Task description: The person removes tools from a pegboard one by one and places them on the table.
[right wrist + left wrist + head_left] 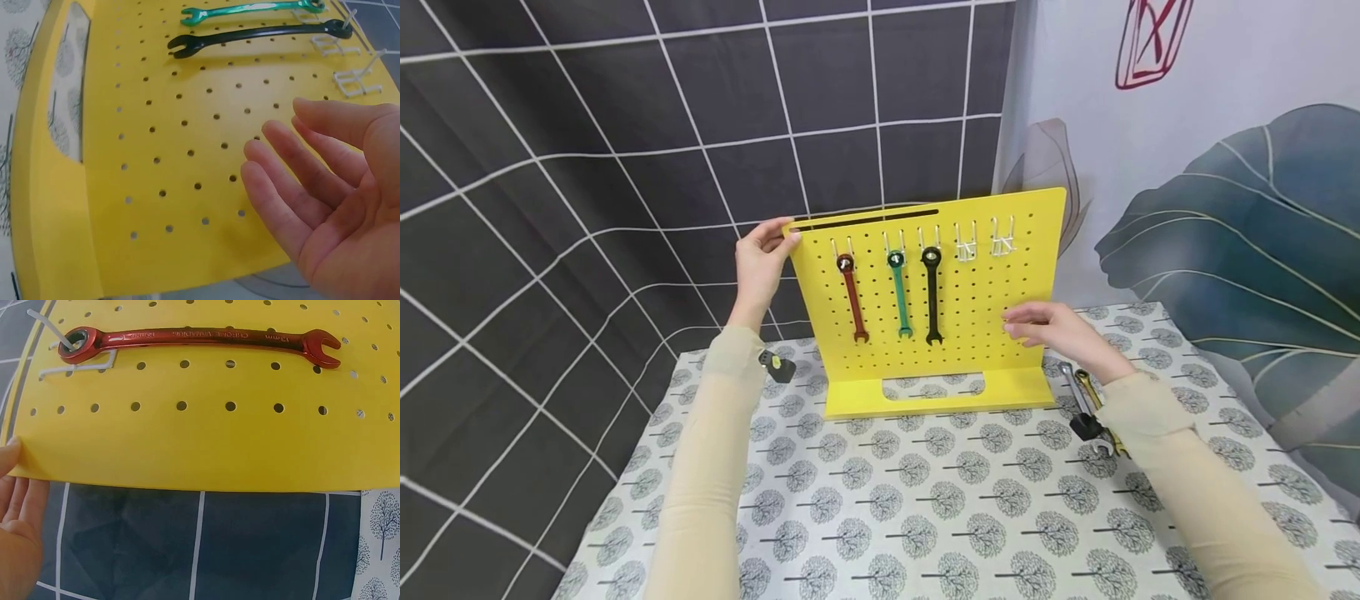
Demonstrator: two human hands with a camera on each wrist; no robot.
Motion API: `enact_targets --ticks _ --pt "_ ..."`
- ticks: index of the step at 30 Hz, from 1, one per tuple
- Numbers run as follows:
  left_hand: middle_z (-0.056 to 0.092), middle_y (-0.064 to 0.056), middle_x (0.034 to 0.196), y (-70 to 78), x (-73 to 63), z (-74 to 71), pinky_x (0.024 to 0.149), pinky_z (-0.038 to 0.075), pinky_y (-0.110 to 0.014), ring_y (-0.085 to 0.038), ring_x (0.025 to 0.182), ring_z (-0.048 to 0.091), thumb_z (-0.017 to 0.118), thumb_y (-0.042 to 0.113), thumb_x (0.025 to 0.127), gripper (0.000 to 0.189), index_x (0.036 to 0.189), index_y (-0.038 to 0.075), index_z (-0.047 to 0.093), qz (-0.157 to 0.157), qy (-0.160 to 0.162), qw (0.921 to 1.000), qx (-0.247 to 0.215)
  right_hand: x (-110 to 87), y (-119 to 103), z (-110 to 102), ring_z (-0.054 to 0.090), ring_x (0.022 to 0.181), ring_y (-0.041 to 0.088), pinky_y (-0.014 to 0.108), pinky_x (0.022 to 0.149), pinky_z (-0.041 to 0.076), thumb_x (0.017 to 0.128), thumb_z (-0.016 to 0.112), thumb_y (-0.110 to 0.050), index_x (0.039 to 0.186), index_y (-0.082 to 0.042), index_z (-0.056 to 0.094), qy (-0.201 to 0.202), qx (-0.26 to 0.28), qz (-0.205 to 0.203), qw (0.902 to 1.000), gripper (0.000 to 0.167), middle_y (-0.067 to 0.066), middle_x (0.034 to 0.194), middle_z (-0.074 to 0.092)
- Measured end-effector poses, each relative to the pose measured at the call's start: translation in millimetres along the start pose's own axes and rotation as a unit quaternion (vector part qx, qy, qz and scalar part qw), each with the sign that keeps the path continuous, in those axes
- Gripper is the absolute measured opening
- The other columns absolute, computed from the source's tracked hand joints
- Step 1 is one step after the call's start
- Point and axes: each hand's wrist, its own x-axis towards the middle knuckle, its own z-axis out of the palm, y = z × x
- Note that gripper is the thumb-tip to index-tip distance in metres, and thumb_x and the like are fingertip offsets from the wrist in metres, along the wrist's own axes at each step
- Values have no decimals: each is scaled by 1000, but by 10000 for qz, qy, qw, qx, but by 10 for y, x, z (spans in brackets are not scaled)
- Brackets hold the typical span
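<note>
A yellow pegboard (977,308) stands on its base on the table. My left hand (762,265) pinches its upper left corner, thumb in front and fingers behind. Three combination wrenches hang from white hooks: a red wrench (200,337), a green wrench (900,296) and a black wrench (256,37). Two further hooks (1002,242) to their right carry nothing. In front of the board's right side is my right hand (337,181), fingers loosely bent and nothing in them. A silver wrench (1072,385) and a yellow wrench (1092,392) lie on the table beside the base, partly behind my right wrist.
A white tablecloth (925,500) with tree prints covers the table. Dark cloth with a white grid (700,92) hangs behind and to the left. At the right hangs a pale cloth with large leaves (1262,208).
</note>
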Motion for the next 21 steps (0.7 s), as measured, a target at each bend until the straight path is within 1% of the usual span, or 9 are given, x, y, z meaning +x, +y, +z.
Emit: enact_targets --ticks 4,11,16,21 --pt "71 -6 105 -18 6 5 86 54 -24 -9 90 66 75 5 91 30 120 -1 71 84 8 10000 -16 55 -52 17 61 116 40 42 95 54 99 67 -27 139 1 54 -7 133 -136 9998 51 22 137 57" --pt "70 -5 105 -15 4 2 87 54 -24 -9 91 66 75 5 91 32 122 -2 70 66 -6 10000 -27 147 -147 36 62 116 36 39 95 54 98 67 -26 138 -1 55 -57 125 -227 9996 48 18 137 58" --pt "71 -7 106 -6 12 -9 84 54 -23 -10 89 66 76 5 90 32 121 0 71 48 1 10000 -38 226 -210 86 62 116 38 44 98 52 98 68 -27 140 -4 55 -65 178 -229 9996 50 18 137 58" --pt "71 -8 107 -17 8 -8 85 55 -23 -10 90 66 76 6 90 32 121 0 71 33 -13 10000 -16 294 -266 156 61 117 39 49 100 50 97 69 -28 140 -5 54 -94 265 -274 9992 51 17 137 59"
